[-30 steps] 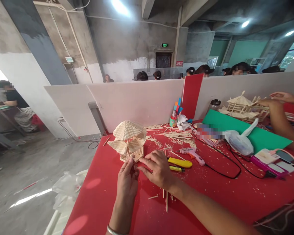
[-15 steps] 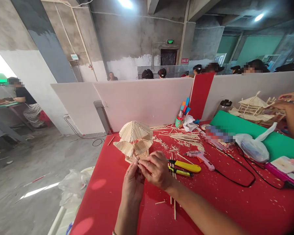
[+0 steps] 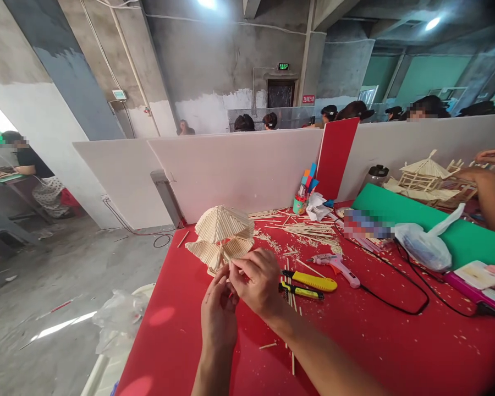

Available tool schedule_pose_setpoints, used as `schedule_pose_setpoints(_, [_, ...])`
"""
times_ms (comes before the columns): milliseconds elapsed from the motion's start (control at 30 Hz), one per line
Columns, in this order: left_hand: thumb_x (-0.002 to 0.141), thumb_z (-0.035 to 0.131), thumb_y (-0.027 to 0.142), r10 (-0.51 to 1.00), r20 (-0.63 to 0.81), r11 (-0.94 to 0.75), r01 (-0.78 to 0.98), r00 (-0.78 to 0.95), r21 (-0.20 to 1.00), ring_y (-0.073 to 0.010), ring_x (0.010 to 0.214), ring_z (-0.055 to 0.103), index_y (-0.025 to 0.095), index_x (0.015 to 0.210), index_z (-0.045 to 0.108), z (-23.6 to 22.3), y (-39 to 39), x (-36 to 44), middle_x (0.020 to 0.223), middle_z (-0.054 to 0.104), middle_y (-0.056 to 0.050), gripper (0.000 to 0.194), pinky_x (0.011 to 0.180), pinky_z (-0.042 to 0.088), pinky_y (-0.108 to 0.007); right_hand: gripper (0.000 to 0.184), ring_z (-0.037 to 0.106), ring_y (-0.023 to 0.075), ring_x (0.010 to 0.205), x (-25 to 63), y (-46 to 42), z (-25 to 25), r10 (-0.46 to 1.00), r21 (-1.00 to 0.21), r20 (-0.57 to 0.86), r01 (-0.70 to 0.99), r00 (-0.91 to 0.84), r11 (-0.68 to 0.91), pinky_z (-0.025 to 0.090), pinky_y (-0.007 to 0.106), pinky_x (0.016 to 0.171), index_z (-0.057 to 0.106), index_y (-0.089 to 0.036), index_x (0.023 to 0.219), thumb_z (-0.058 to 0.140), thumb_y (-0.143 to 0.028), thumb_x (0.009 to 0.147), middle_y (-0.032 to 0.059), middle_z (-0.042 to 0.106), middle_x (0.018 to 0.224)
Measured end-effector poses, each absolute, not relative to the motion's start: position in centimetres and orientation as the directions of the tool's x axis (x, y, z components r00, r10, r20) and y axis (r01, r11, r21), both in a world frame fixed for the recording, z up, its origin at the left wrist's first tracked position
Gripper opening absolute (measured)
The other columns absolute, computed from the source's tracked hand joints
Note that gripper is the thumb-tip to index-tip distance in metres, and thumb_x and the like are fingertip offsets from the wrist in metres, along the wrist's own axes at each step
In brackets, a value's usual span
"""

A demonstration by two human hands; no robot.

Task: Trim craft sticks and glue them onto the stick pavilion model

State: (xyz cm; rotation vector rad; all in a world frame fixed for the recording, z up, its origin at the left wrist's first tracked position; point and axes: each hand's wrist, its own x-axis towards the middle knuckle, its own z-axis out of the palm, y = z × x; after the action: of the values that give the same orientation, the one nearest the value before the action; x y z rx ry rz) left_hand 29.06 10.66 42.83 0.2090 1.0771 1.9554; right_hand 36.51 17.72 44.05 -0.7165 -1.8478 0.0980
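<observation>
My left hand (image 3: 219, 313) and my right hand (image 3: 258, 280) meet just in front of a small pavilion model (image 3: 223, 228) built of thin wooden sticks, with a tiered, ribbed roof. The fingers of both hands are pinched together, and whatever lies between them is too small to make out. My hands partly cover the model's base. Right of my right hand lie a yellow utility knife (image 3: 313, 281) and yellow-black pliers (image 3: 303, 291), resting across several loose sticks (image 3: 293, 352). A pink glue gun (image 3: 338, 267) lies farther right.
Loose sticks (image 3: 313, 234) and shavings spread behind the glue gun. A pen cup (image 3: 300, 204) stands by the white partition (image 3: 231, 170). At right are a green board (image 3: 478, 236), a plastic bag (image 3: 424, 245), and a co-worker's arm (image 3: 493, 198) beside another stick model (image 3: 424, 173).
My right hand has shifted slightly up and left, and its fingers have moved closer over my left fingertips. The view has turned a little; the tools lie as before.
</observation>
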Motion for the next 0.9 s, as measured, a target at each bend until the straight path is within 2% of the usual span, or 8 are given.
schedule_pose_setpoints(133, [0.07,0.076,0.036,0.742,-0.168,-0.289,-0.535,-0.65,0.794,-0.007,0.05,0.044,0.018,0.11,0.074,42.4,10.6,29.3,0.061,0.054,0.003,0.044,0.046,0.034,-0.018,0.017,0.057,0.0179,0.071,35.7,17.9,43.6,0.48,-0.375,0.86,0.427,-0.171,0.823,0.039,0.035,0.072,0.07,-0.024,0.08,0.058,-0.023,0.092,0.0017,0.067,0.07])
schedule_pose_setpoints(233, [0.075,0.074,0.04,0.742,-0.129,-0.285,-0.484,-0.658,0.827,-0.0053,0.044,0.032,0.017,0.124,0.068,42.1,10.7,29.8,0.054,0.045,0.007,0.055,0.041,0.024,-0.017,0.017,0.056,0.0178,0.071,35.5,18.3,43.0,0.482,-0.369,0.857,0.437,-0.18,0.82,0.037,0.035,0.071,0.07,-0.024,0.08,0.058,-0.023,0.092,0.0012,0.067,0.07])
schedule_pose_setpoints(433, [0.079,0.073,0.044,0.753,-0.148,-0.249,-0.487,-0.641,0.837,-0.0058,0.045,0.029,0.019,0.139,0.056,42.0,10.8,30.3,0.051,0.036,0.009,0.068,0.042,0.023,-0.018,0.018,0.055,0.0183,0.074,35.4,18.5,42.5,0.531,-0.388,0.805,0.443,-0.264,0.808,0.035,0.035,0.072,0.071,-0.024,0.079,0.058,-0.026,0.091,0.0017,0.066,0.07])
schedule_pose_setpoints(533, [0.078,0.073,0.044,0.754,-0.158,-0.238,-0.49,-0.637,0.839,-0.0056,0.044,0.028,0.019,0.137,0.058,42.0,10.9,30.2,0.05,0.033,0.01,0.065,0.043,0.022,-0.018,0.017,0.055,0.018,0.075,35.4,18.4,42.4,0.536,-0.39,0.798,0.442,-0.277,0.808,0.035,0.035,0.073,0.071,-0.023,0.079,0.059,-0.024,0.09,0.0018,0.065,0.07])
schedule_pose_setpoints(700, [0.076,0.074,0.045,0.751,-0.168,-0.223,-0.485,-0.639,0.846,-0.0056,0.043,0.025,0.016,0.119,0.067,41.8,11.0,29.9,0.049,0.031,0.011,0.052,0.042,0.021,-0.019,0.019,0.053,0.0171,0.074,35.1,18.5,42.2,0.526,-0.386,0.812,0.446,-0.251,0.808,0.033,0.034,0.071,0.069,-0.022,0.072,0.06,-0.024,0.089,0.0016,0.062,0.067])
schedule_pose_setpoints(900, [0.077,0.073,0.044,0.754,-0.148,-0.224,-0.462,-0.639,0.858,-0.0057,0.042,0.023,0.015,0.108,0.069,41.8,11.0,29.9,0.046,0.032,0.01,0.043,0.042,0.019,-0.02,0.016,0.053,0.0168,0.072,34.8,18.7,41.9,0.489,-0.38,0.848,0.409,-0.203,0.829,0.031,0.034,0.069,0.069,-0.022,0.073,0.062,-0.025,0.088,0.0006,0.062,0.067])
